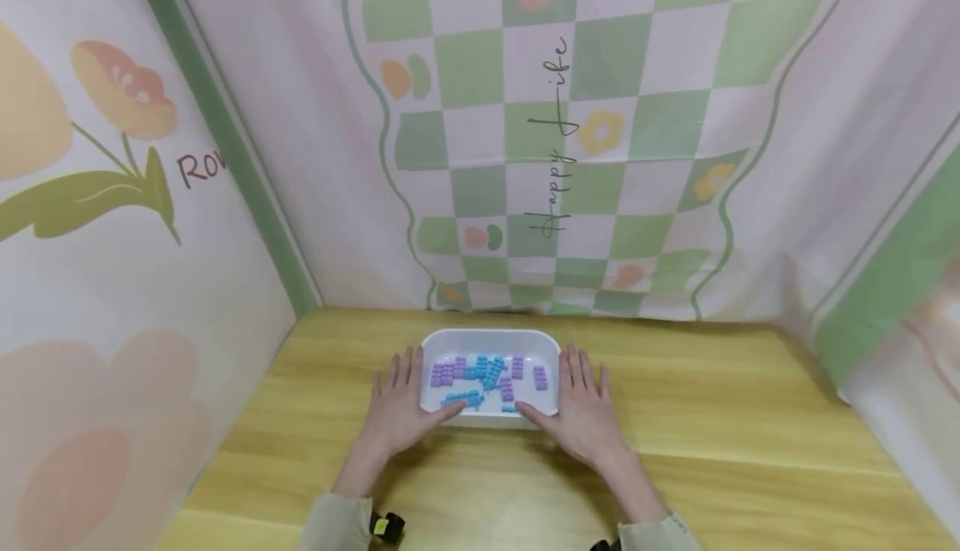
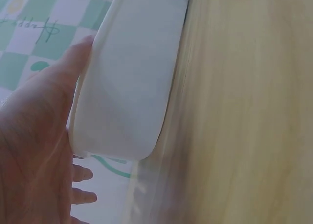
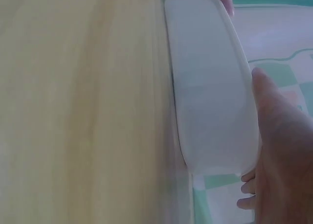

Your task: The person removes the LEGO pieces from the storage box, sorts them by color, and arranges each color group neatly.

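A white rectangular tray (image 1: 491, 422) sits on the wooden table in the head view. Inside it lie several small studded blue pieces (image 1: 491, 373) and purple pieces (image 1: 442, 374), some clustered together and others apart. My left hand (image 1: 397, 411) rests against the tray's left end, fingers straight along its side and thumb over the front rim. At the right end, my right hand (image 1: 588, 419) mirrors this, its thumb reaching over the near corner. Both wrist views show the tray's smooth outer wall (image 2: 132, 77) close beside each hand.
The wooden table (image 1: 735, 434) extends around the tray on all sides. A curtain with green and white checks (image 1: 540, 134) hangs behind the table's back edge. Floral fabric (image 1: 112, 301) stands along the left, and another curtain (image 1: 892, 309) along the right.
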Available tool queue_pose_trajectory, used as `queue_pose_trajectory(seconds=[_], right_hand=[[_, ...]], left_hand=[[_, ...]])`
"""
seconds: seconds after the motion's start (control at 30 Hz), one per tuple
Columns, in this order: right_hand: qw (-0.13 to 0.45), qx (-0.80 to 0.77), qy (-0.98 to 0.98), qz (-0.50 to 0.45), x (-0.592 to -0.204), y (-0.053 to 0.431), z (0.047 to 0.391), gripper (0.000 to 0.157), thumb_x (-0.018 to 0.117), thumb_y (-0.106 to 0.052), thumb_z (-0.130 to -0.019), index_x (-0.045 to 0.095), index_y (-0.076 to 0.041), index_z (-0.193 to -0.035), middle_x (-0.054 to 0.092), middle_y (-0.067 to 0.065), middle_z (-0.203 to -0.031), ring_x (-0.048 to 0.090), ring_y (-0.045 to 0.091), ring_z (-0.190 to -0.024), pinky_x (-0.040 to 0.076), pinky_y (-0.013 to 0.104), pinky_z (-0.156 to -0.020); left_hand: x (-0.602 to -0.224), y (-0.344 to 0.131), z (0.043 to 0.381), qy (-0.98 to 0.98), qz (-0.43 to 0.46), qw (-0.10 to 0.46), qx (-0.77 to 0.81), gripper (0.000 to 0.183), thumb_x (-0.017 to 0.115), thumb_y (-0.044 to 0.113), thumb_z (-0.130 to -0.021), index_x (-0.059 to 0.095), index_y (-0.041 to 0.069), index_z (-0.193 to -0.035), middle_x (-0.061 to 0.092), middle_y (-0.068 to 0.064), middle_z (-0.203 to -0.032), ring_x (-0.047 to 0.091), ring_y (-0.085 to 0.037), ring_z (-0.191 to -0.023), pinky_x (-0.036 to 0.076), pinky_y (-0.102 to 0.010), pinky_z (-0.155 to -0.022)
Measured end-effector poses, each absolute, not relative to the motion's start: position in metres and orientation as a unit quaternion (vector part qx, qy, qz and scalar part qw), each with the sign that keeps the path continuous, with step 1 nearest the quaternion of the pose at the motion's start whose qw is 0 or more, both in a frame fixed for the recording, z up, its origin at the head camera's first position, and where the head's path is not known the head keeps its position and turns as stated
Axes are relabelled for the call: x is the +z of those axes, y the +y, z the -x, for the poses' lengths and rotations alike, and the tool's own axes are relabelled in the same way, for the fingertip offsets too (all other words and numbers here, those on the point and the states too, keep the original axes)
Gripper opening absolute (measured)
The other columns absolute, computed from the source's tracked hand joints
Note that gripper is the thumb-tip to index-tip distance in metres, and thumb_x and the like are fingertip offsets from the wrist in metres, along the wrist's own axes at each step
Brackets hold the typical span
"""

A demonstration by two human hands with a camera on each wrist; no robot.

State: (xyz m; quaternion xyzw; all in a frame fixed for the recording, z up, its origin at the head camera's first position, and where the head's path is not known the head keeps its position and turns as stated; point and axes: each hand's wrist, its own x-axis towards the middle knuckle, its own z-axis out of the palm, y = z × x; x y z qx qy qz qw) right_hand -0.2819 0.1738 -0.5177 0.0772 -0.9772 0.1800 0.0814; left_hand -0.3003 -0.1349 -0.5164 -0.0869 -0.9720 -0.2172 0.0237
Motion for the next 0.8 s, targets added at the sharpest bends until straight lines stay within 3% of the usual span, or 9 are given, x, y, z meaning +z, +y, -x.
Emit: queue_pose_trajectory(seconds=[0.53,0.7,0.8], right_hand=[[0.067,0.174,-0.979,-0.085,-0.511,0.165,0.271,0.124,0.060,-0.080,-0.098,0.022,0.015,-0.167,0.018,0.036,-0.178,0.020,0.057,-0.166,0.013,0.076,-0.136],[0.085,0.172,-0.973,-0.129,-0.500,0.162,0.276,0.107,0.066,-0.065,-0.102,0.028,0.009,-0.169,0.018,0.034,-0.179,0.020,0.056,-0.166,0.015,0.075,-0.136],[0.107,0.187,-0.960,-0.179,-0.489,0.156,0.284,0.094,0.074,-0.050,-0.103,0.036,0.006,-0.167,0.026,0.035,-0.177,0.026,0.057,-0.165,0.021,0.075,-0.135]], left_hand=[[-0.518,-0.144,0.291,-0.971,0.082,0.013,-0.222,0.131,0.063,0.088,-0.089,0.014,0.004,-0.176,0.015,-0.024,-0.184,0.016,-0.050,-0.170,0.012,-0.076,-0.137],[-0.518,-0.143,0.291,-0.971,0.085,0.008,-0.222,0.130,0.063,0.088,-0.089,0.014,0.004,-0.176,0.016,-0.025,-0.183,0.018,-0.051,-0.170,0.013,-0.076,-0.137],[-0.516,-0.142,0.292,-0.969,0.089,0.014,-0.228,0.130,0.064,0.087,-0.089,0.015,0.004,-0.176,0.019,-0.026,-0.182,0.020,-0.052,-0.169,0.014,-0.077,-0.136]])
